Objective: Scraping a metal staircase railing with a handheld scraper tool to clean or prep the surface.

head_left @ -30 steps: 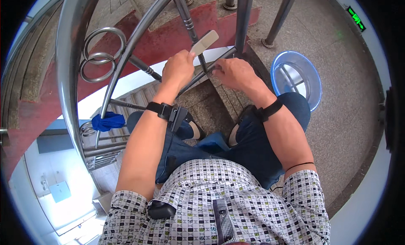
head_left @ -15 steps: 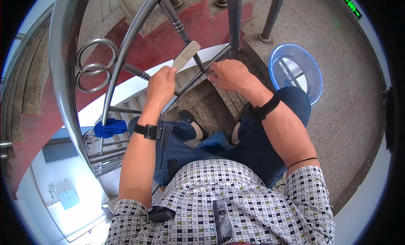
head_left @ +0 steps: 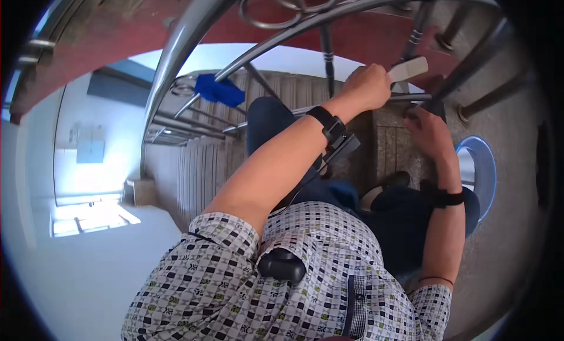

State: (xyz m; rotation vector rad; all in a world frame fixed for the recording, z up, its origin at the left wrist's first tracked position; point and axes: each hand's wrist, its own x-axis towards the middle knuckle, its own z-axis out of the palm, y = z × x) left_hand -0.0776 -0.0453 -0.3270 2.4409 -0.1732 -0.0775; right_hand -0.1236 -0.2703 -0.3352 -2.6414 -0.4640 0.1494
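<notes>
My left hand (head_left: 365,89) is closed round a flat beige bar-shaped tool (head_left: 411,69) with a rounded end, which sticks out to the right; its underside is hidden. The tool lies close over the lower rail (head_left: 405,98) of a metal stair railing. Just below that rail's right end is my right hand (head_left: 432,132), fingers bent and apart, with nothing visible in it. Whether its fingertips touch the rail I cannot tell. On a slanting bar to the left hangs a bunched blue cloth (head_left: 218,89).
A translucent blue basin (head_left: 489,176) stands on the floor at the right, beside my knee. The thick metal handrail (head_left: 167,65) curves past on the left, with metal rings (head_left: 271,25) near the top. Stairs (head_left: 202,159) descend beyond the railing at left.
My view has swung to the left, so the railing, cloth and both hands appear shifted right. The tool stays in my left hand. My right hand's fingers have loosened and lie below the rail.
</notes>
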